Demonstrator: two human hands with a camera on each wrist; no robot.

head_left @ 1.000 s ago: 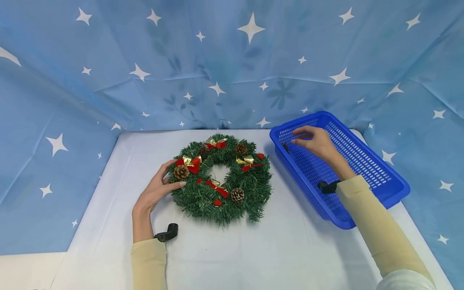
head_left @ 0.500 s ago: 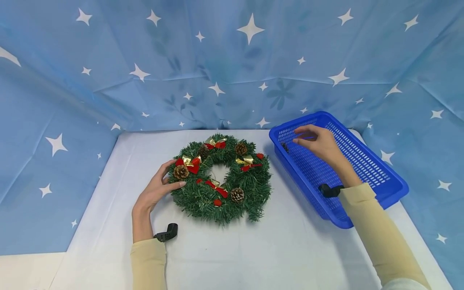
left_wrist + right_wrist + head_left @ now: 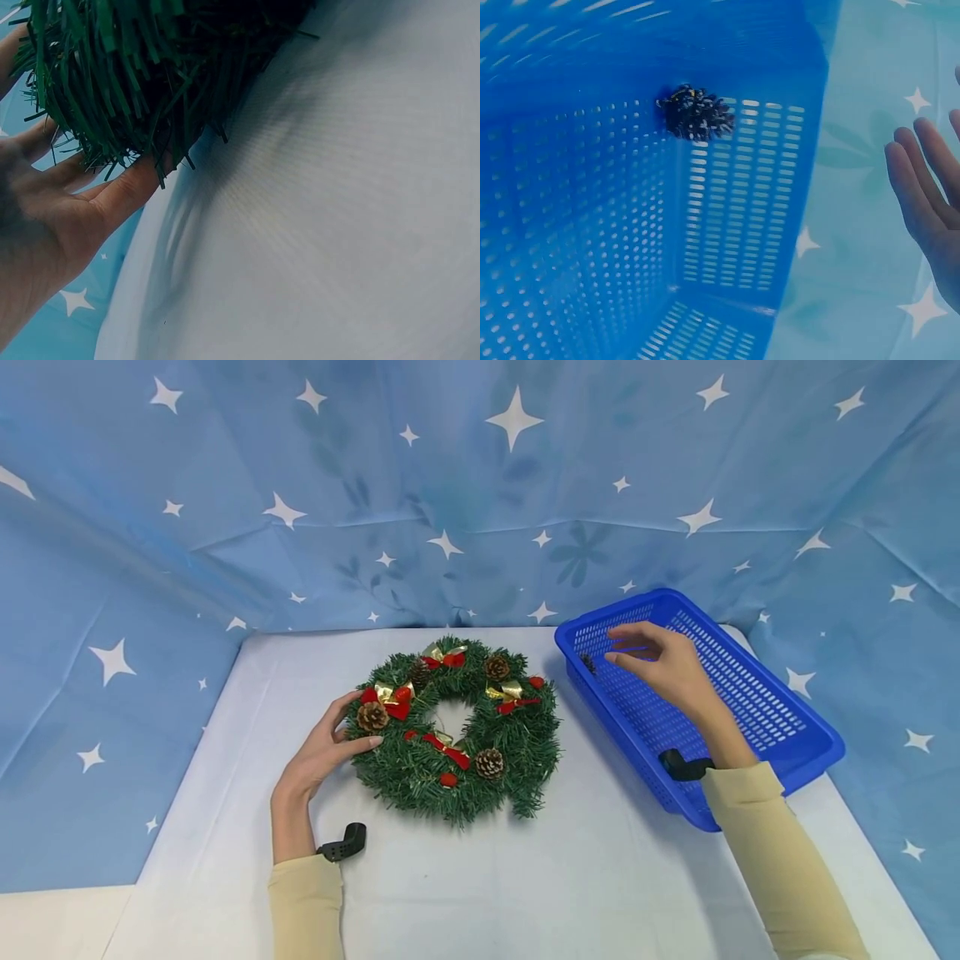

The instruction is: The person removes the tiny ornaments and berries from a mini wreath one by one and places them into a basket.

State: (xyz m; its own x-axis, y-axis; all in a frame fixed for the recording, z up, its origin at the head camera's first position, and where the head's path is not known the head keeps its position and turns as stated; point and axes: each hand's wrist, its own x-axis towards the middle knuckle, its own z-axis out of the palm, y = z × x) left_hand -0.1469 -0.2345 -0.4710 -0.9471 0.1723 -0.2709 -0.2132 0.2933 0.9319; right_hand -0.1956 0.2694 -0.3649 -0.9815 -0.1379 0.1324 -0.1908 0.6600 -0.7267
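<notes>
A green Christmas wreath (image 3: 450, 793) lies on the white table, trimmed with red-and-gold bows (image 3: 447, 749), pine cones (image 3: 490, 764) and red berries. My left hand (image 3: 318, 756) grips its left edge, thumb on top near a pine cone; in the left wrist view its fingers go round the green tinsel (image 3: 127, 82). Over the blue plastic basket (image 3: 622, 735) at the right hovers my right hand (image 3: 663, 664), fingers spread and relaxed, holding nothing. One dark pine cone (image 3: 697, 112) sits in the basket's corner, below and left of that hand's fingertips in the head view.
A blue cloth with white stars (image 3: 450, 485) hangs behind and at both sides of the white-covered table (image 3: 465, 893). The basket's perforated walls stand up around the pine cone. A black wrist camera (image 3: 348, 842) is strapped to my left wrist.
My right hand stays over the basket, its thumb and fingers now slightly wider apart, and its forearm has shifted a little toward me. The left hand and wreath keep their place.
</notes>
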